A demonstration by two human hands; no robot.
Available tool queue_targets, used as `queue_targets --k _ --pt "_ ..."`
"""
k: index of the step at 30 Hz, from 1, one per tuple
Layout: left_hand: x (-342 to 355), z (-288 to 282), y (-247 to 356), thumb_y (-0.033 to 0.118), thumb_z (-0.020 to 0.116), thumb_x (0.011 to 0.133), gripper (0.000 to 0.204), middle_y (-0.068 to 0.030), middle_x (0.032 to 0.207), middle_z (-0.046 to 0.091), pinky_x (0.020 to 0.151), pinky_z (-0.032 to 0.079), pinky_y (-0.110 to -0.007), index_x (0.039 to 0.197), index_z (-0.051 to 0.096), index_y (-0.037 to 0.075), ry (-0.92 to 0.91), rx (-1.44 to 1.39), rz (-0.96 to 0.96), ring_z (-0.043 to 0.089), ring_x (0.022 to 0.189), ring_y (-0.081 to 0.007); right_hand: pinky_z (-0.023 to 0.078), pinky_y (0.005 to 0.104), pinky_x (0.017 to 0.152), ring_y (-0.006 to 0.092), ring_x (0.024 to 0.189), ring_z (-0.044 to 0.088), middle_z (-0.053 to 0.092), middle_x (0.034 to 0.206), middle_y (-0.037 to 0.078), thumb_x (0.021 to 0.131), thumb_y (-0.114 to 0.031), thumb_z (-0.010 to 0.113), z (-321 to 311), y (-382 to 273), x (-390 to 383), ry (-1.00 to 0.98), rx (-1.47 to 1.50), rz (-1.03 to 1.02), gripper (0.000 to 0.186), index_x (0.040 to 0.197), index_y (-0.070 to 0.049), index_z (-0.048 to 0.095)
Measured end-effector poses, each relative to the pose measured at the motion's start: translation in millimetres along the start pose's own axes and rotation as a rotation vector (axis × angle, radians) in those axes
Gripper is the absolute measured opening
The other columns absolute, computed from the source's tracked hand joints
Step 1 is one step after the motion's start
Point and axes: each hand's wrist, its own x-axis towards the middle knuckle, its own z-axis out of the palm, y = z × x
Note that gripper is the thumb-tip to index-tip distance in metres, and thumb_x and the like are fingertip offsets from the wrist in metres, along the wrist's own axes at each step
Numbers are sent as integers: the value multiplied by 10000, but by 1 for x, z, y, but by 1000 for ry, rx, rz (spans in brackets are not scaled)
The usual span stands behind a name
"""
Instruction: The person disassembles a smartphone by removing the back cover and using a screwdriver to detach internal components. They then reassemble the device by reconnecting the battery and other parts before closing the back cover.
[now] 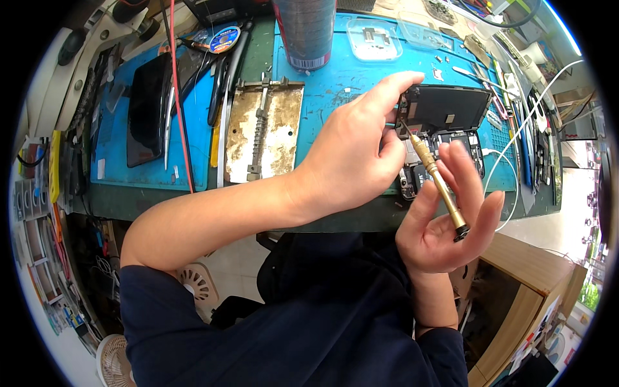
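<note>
An opened phone lies on the right of the bench, with its dark screen (454, 106) raised behind the phone body (418, 175) and its inner parts showing. My left hand (354, 145) reaches across from the left and is closed at the screen's left edge, its fingertips partly hidden. Between the thumb and fingers of my right hand (445, 222) is a gold screwdriver (433, 171) with a black end cap. It slants up and to the left, its tip at the left side of the phone near the screen's lower edge.
A blue work mat (329, 97) covers much of the bench. Left of my hands are a stained metal holder (277, 138), a black phone (147, 109) and pliers (222, 80). A tall can (306, 35) and a clear plastic box (374, 48) stand behind. A white cable (523, 122) loops at right.
</note>
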Motion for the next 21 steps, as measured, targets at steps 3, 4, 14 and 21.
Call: queue_targets --k 3,4,14,21 --pt "0 1 -7 -155 431 866 637 -207 1241 641 947 533 -354 1488 402 -19 48 -10 74 655 1127 -281 627 402 859 329 1000 718 668 1165 288 1014 15 582 2 0 -2 10 15 10 733 1565 61 102" --pt "3 4 -11 -123 463 844 611 -244 1144 660 882 541 -401 1448 441 -30 88 -9 136 669 1037 -350 628 402 854 327 995 720 671 1161 283 1014 13 581 0 0 -4 7 5 21 731 1566 64 103" --pt "3 6 -15 -118 445 824 596 -277 1121 669 887 538 -444 1415 461 -46 105 -35 184 676 1023 -398 617 385 855 326 1020 723 663 1198 290 1018 -32 611 0 -4 -4 8 9 109 806 1601 6 55" --pt "2 5 -17 -106 467 812 574 -297 1069 674 850 537 -470 1383 484 -45 125 18 203 675 981 -444 618 403 867 345 1045 715 646 1216 315 1021 -34 605 1 0 -9 8 25 105 853 1611 -30 -10"
